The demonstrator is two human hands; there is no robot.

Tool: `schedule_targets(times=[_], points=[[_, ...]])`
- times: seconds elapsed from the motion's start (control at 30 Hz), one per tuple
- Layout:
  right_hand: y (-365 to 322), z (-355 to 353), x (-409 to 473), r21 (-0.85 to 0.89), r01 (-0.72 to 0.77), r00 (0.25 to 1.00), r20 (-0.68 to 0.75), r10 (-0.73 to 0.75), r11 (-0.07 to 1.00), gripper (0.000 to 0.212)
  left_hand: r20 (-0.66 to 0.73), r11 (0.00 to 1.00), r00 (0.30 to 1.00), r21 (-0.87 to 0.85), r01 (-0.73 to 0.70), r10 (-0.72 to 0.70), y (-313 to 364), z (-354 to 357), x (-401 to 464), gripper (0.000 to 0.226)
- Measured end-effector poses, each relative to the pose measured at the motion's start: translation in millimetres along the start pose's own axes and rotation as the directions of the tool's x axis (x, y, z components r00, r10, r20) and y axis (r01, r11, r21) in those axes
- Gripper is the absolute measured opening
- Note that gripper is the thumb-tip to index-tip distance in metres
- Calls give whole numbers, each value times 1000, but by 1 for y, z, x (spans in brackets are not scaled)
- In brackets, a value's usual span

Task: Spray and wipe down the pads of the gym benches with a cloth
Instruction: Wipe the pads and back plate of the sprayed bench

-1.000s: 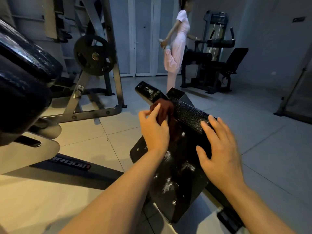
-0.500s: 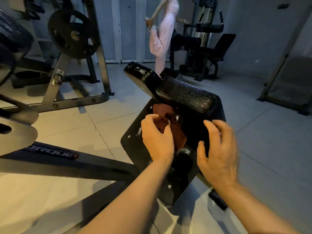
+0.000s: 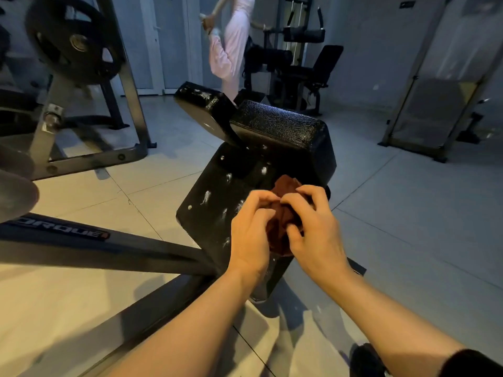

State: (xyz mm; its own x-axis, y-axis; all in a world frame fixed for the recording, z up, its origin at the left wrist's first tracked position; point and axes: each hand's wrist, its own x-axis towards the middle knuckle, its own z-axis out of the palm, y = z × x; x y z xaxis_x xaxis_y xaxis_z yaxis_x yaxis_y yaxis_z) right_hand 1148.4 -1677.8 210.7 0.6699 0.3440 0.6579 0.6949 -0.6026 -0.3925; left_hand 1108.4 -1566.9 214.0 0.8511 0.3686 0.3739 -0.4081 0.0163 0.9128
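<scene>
Since half a sec ago, right hand point(image 3: 317, 232) has come off the pad edge and joined left hand point(image 3: 251, 235) on the cloth point(image 3: 283, 213); both now sit lower on the worktop's black panel point(image 3: 215, 191). Both forearms reach in from bottom of frame, wrists roughly level, knuckles up, fingers curled. Each grip is closed on the bunched reddish-brown cloth, which sits between the two hands, poking out above the fingertips. Cloth lies against the panel, just below the textured black pad point(image 3: 280, 129); probably pressed to the surface, tho the hands hide the contact. White spray flecks point(image 3: 206, 197) dot the panel left of the hands. Second pad point(image 3: 201, 104) angles up behind.
</scene>
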Motion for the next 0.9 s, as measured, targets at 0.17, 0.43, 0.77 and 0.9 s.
schedule_targets(times=[0.17, 0.43, 0.77, 0.9], points=[[9, -4, -11, -246, 210, 971, -58, -231, 946, 48, 16, 970, 997, 231, -76, 74, 3, -4, 17, 43], [34, -10, 17, -529, 418, 864, -19, -503, 739, 41, 115, 937, 980, 293, -192, 165, 14, -14, 58, 67], [62, 12, 46, -648, 393, 876, 47, -481, 653, 31, 151, 866, 980, 465, -184, 127, -7, -30, 90, 77], [40, 27, 54, -569, 412, 835, -77, -545, 711, 26, 164, 861, 983, 485, -154, 84, -11, -47, 94, 77]])
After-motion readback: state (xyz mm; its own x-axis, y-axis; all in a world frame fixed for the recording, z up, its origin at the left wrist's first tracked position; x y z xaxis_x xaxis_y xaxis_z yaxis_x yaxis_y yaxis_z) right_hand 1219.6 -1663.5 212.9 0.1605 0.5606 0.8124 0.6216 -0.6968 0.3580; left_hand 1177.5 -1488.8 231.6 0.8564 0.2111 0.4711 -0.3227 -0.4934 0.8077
